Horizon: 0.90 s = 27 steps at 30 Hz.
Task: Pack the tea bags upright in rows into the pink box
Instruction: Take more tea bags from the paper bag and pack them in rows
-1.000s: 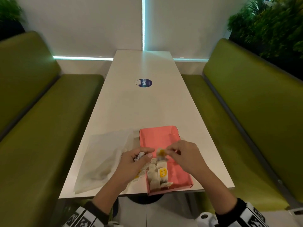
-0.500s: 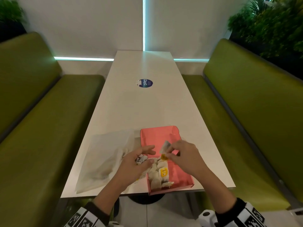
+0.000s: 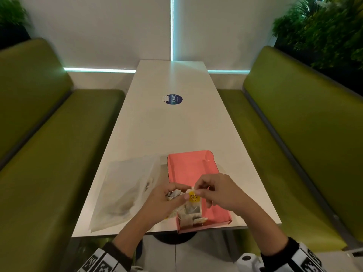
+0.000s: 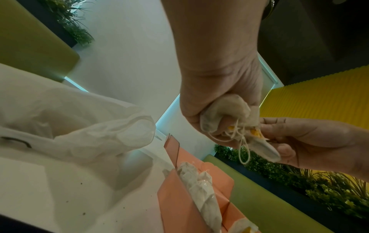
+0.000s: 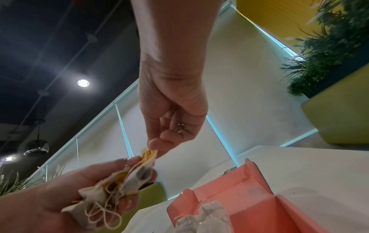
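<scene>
The pink box lies open near the table's front edge, with a row of tea bags standing along its left wall at the near end. My left hand grips a bunch of tea bags with loose strings just above the box's left side. My right hand pinches the yellow tag of one tea bag, which hangs over the row. The left thumb touches that same bag. The right half of the box shows bare pink floor.
A crumpled white plastic bag lies on the white table left of the box. A round blue sticker sits at mid-table. Green benches flank both sides.
My right hand has drawn one tea bag out of the left hand's bunch by its tag; it now hangs lower, straight over the row in the box. The hands have closed together.
</scene>
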Available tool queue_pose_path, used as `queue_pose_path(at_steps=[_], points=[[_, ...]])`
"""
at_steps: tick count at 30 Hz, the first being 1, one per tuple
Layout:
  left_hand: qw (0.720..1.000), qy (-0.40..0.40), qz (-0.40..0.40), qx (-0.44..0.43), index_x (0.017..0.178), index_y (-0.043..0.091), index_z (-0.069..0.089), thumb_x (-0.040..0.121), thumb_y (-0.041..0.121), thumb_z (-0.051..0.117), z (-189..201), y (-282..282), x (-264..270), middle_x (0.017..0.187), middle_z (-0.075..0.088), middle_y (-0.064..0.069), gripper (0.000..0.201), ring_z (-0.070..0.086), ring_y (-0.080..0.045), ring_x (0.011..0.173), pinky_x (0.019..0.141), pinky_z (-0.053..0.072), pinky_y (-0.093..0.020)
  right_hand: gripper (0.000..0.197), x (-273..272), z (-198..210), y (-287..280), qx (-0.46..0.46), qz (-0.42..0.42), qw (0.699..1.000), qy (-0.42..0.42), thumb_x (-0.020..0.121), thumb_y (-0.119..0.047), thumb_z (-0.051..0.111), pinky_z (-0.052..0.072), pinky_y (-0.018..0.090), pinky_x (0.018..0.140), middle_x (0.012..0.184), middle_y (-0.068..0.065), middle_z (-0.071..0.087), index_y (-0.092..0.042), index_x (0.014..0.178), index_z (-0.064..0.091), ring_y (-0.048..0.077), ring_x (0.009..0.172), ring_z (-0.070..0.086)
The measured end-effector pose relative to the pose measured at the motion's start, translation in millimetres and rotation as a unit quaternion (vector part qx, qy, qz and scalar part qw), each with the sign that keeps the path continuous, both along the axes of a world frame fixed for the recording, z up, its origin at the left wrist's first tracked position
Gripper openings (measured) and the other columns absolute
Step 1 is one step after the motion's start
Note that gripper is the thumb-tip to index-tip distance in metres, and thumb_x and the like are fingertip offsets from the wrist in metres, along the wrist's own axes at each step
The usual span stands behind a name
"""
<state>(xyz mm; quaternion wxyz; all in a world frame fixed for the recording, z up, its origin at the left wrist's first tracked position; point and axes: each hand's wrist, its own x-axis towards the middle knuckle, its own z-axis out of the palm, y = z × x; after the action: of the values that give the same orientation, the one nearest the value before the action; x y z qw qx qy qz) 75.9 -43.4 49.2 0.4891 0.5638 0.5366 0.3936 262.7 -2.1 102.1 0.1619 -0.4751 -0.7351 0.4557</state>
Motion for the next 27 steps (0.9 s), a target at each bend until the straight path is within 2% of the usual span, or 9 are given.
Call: queue_pose_path(at_steps=[4,7,9,13,16,18,22,24,27], points=[[1.0,-0.012,0.002,-0.006,0.074,0.023,0.071,0.083,0.024,0.069,4,-2,3,0.068,0.065,0.007,0.01,0.059,-0.005,0.065,0.06,0.044,-0.016,0.007,-1,-3,-1,-0.022,-0.041,0.997,0.064,0.084,-0.011,0.068,0.047,0.02,0.056,0.072,-0.006,0.062,-0.017,0.086,0.065,0.01,0.053,0.057],[0.999,-0.036,0.03,-0.01,0.074,0.025,0.071,0.084,0.022,0.068,6,-1,4,0.068,0.066,0.007,0.011,0.06,-0.005,0.066,0.059,0.045,-0.016,0.015,-1,-6,-1,-0.04,-0.038,0.997,0.057,0.078,-0.018,0.075,0.043,0.013,0.059,0.076,-0.013,0.063,-0.02,0.09,0.067,-0.002,0.058,0.052],[0.998,-0.046,0.034,-0.006,0.071,0.029,0.071,0.083,0.021,0.068,6,-2,5,0.069,0.067,0.007,0.015,0.061,-0.004,0.066,0.059,0.046,-0.016,0.008,-1,-10,-1,-0.038,-0.029,0.998,0.046,0.08,-0.018,0.073,0.04,0.011,0.057,0.064,-0.017,0.061,-0.014,0.084,0.068,-0.004,0.056,0.05],[0.994,-0.072,0.08,0.025,0.09,0.024,0.07,0.082,0.014,0.07,6,-1,7,0.084,0.071,0.005,0.013,0.065,-0.008,0.078,0.071,0.051,-0.02,0.002,-2,-14,1,-0.052,-0.075,0.992,0.084,0.087,-0.011,0.064,0.043,0.016,0.059,0.069,-0.008,0.063,-0.01,0.085,0.065,0.0,0.059,0.054],[0.985,-0.071,0.132,0.082,0.087,0.02,0.068,0.082,0.006,0.068,5,-1,3,0.084,0.069,0.008,0.015,0.063,-0.006,0.08,0.072,0.049,-0.017,0.004,0,-12,2,-0.062,-0.091,0.989,0.095,0.088,-0.008,0.061,0.045,0.015,0.056,0.07,-0.002,0.065,-0.01,0.085,0.063,-0.001,0.055,0.058],[0.987,-0.039,0.105,0.118,0.085,0.02,0.069,0.08,0.01,0.071,5,-3,2,0.084,0.068,0.009,0.011,0.062,-0.005,0.08,0.073,0.047,-0.014,0.004,0,-11,2,-0.061,-0.09,0.99,0.095,0.088,-0.008,0.061,0.045,0.016,0.055,0.07,-0.001,0.065,-0.01,0.085,0.063,0.0,0.055,0.058],[0.987,0.013,0.03,0.155,0.091,0.036,0.073,0.068,0.028,0.077,1,-6,5,0.088,0.067,0.015,0.024,0.063,-0.006,0.083,0.074,0.046,-0.011,0.003,-2,-10,1,-0.084,-0.085,0.985,0.125,0.088,-0.007,0.062,0.045,0.016,0.053,0.068,0.001,0.065,-0.006,0.085,0.061,0.002,0.054,0.058],[0.986,0.023,0.041,0.162,0.087,0.041,0.072,0.068,0.028,0.077,-2,-6,7,0.088,0.067,0.017,0.024,0.063,-0.004,0.081,0.073,0.045,-0.009,0.002,-2,-9,1,-0.097,-0.083,0.982,0.138,0.088,-0.006,0.062,0.045,0.016,0.053,0.067,0.001,0.065,-0.007,0.086,0.061,0.003,0.055,0.059],[0.987,0.002,0.065,0.149,0.085,0.035,0.073,0.07,0.02,0.079,-3,-5,7,0.086,0.068,0.014,0.022,0.063,-0.004,0.079,0.072,0.045,-0.011,0.005,-1,-8,0,-0.108,-0.083,0.978,0.156,0.087,-0.005,0.063,0.046,0.016,0.055,0.065,-0.002,0.066,-0.009,0.084,0.061,0.006,0.058,0.062]])
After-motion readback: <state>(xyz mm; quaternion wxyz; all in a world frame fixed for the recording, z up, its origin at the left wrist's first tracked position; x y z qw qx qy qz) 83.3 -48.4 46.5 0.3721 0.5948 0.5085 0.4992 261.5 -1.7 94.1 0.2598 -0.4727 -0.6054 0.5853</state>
